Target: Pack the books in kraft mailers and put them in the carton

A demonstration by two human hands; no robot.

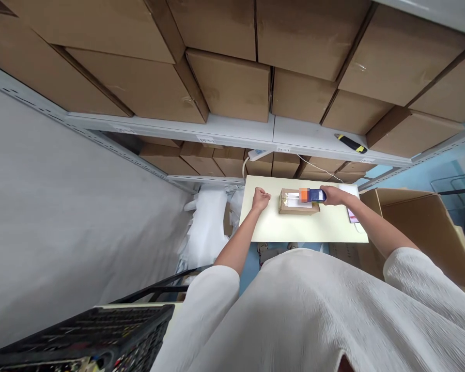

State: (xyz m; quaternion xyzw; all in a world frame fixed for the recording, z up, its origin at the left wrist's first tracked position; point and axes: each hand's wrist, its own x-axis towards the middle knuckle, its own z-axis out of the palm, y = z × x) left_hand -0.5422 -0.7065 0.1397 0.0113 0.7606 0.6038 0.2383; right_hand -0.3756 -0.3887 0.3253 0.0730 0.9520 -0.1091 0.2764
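On a pale yellow tabletop (263,227) lies a small brown cardboard box (298,211) with a white label on top and shiny clear tape at its left end. My right hand (333,196) grips a blue-and-orange handheld tool (316,196) over the right part of this box. Part of the tool is pixelated, so its exact kind cannot be told. Left of the box, apart from it, my left hand (261,199) is closed with curled fingers, and nothing shows in it. A phone (352,214) lies partly behind my right forearm.
Shelves of cardboard boxes (232,85) rise beyond the table. A black-and-yellow utility knife (351,143) lies on the shelf edge, with a white power strip (259,154) below. An open carton (414,217) stands right, white wrapping material (207,222) left, a black crate (139,330) lower left.
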